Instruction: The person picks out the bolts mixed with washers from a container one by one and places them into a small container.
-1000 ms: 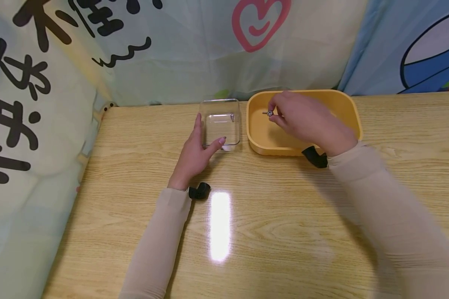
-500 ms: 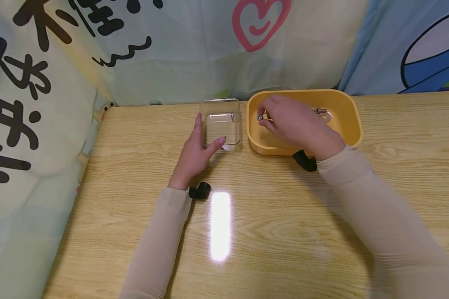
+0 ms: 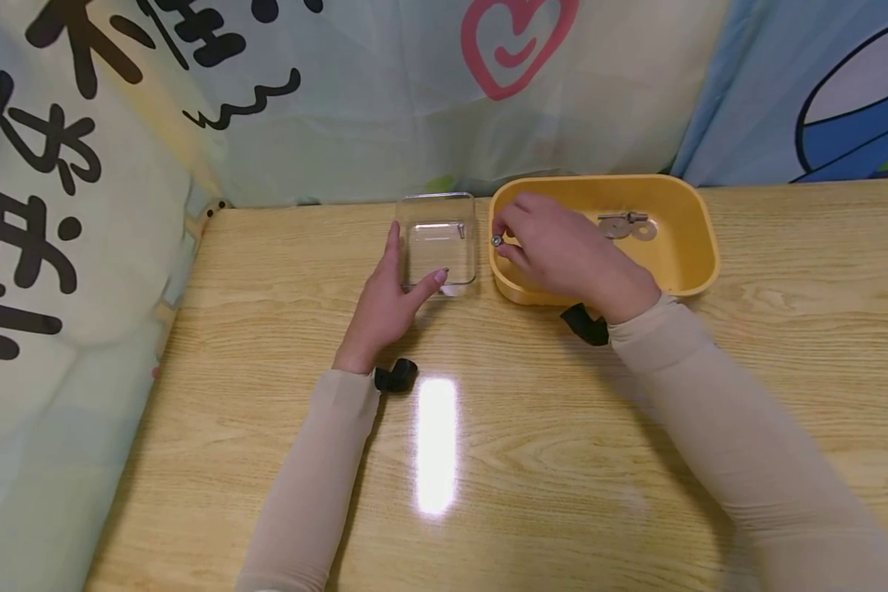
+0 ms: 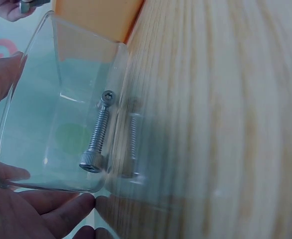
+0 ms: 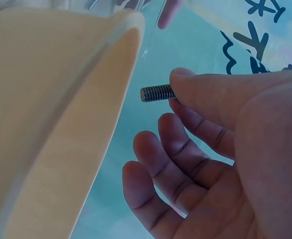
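My left hand (image 3: 385, 308) holds the near left corner of a clear plastic box (image 3: 439, 197), thumb along the front rim and fingers at the left wall. Inside the box lie silver socket-head bolts (image 4: 99, 132); one shows its knurled head and thread, another mainly its hex socket. My right hand (image 3: 558, 251) is over the left end of a yellow bin (image 3: 691, 263), pinching a silver bolt (image 5: 157, 93) between thumb and index finger. The threaded end sticks out of the pinch in the right wrist view, while the other fingers curl loosely below.
Round washers (image 3: 645, 230) and a slim metal fastener (image 3: 632, 217) lie on the bin's floor. Box and bin stand side by side at the back of the wood-grain table (image 3: 533, 460), against a printed curtain (image 3: 355, 107).
The right hand has moved left across the bin with the pinched bolt, uncovering the washers and fastener behind it. The left hand and clear box have stayed in place.
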The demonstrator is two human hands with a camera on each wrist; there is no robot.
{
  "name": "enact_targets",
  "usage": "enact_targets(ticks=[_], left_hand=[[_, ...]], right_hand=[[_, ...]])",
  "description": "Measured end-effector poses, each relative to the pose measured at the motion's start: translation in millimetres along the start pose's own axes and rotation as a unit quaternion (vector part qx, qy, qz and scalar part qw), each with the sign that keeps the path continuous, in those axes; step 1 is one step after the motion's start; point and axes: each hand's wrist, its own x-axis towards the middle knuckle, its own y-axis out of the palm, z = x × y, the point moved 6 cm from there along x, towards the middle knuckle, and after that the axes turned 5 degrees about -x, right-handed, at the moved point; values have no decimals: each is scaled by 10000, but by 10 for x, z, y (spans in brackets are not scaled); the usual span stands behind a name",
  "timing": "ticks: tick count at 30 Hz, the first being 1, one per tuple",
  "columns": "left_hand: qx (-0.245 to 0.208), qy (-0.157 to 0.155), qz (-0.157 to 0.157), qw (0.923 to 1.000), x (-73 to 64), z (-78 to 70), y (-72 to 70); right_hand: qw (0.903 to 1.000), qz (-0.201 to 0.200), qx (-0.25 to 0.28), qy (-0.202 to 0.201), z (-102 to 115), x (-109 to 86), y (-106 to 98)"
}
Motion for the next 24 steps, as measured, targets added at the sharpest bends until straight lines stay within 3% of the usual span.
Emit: enact_targets(ticks=[10,17,24], left_hand=[[2,-1,-1,10000,3,-11,1],[-2,2,-6,10000,5,-10,-1],[38,-16,-23,10000,3,-15,-4]], right_hand=[[9997,-185,20,-138,121,61,29],[10000,-71,-41,-7,168,105,100],[9996,-133,-26,-245,258,166,165]])
